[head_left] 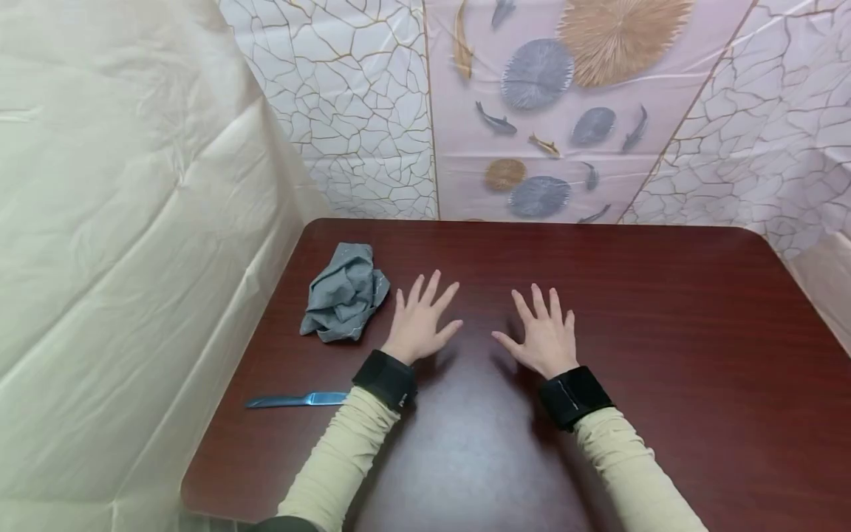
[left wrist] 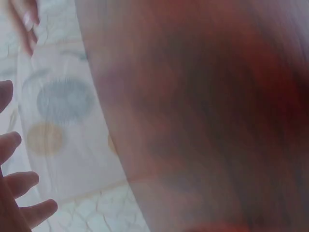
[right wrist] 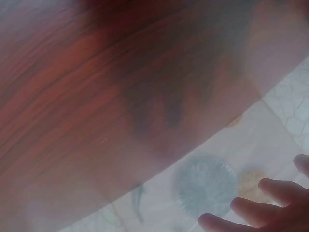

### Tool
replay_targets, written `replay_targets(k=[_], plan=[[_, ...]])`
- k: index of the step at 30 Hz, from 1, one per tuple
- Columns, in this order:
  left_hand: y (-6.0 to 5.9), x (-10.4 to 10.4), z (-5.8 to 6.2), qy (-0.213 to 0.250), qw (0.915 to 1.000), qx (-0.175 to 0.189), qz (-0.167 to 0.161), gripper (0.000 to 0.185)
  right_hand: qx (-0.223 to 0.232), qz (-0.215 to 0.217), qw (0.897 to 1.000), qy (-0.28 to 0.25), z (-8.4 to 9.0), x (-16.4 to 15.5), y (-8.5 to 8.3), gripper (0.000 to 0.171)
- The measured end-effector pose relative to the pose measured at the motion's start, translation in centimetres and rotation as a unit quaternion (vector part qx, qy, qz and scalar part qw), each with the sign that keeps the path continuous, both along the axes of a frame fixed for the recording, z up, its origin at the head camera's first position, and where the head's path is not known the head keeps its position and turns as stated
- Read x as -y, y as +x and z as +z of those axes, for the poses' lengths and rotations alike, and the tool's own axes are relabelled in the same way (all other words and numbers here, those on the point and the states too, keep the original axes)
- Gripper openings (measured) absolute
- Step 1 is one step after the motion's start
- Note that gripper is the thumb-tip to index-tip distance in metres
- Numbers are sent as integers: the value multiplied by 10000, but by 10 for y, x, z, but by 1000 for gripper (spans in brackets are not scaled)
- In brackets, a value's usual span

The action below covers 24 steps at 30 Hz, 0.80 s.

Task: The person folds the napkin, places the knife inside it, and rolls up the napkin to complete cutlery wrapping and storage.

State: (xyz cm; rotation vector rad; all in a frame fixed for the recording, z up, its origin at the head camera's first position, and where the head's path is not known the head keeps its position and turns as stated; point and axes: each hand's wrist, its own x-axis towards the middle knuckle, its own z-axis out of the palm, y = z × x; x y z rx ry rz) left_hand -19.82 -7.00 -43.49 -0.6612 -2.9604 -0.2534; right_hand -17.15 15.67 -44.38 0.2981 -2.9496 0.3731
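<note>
In the head view my left hand (head_left: 417,327) hovers over the table with its fingers spread and nothing in it. My right hand (head_left: 547,341) is held the same way, a short distance to the right. Just left of the left hand lies a crumpled grey cloth (head_left: 346,294). A knife (head_left: 295,400), bluish and shiny, lies flat nearer the front, one end hidden behind the left forearm. Each wrist view shows only fingertips (left wrist: 38,212) of its own hand at the edge; those of the right hand (right wrist: 270,208) are at lower right.
The dark red-brown wooden table (head_left: 698,318) has rounded corners. A patterned sheet (head_left: 359,96) hangs behind its far edge, and a pale cream covering (head_left: 133,258) drapes along the left side. Black bands (head_left: 385,379) wrap both wrists.
</note>
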Motion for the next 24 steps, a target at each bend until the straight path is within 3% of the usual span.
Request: replay_targets(k=[4,8,11,15,20,24], plan=[[-7,31,8,64,9987,-383,341,59,-50,189,9998,11,0,17,-10,77],[-13,66,11,64,9910,-965,922,38,-226,576,9981,77,0,42,-18,61],[-15,89,10,17,9885,-530,1418,28,-382,949,9947,128,-3,64,-25,47],[-15,108,-1,-325,9820,605,1761,35,-389,1370,9898,111,-9,97,-37,38],[-15,115,-18,-390,9839,930,1475,26,-100,1914,9814,110,-13,135,-47,36],[-14,116,-19,-178,9885,986,1136,19,-151,2341,9721,53,-14,156,-50,35]])
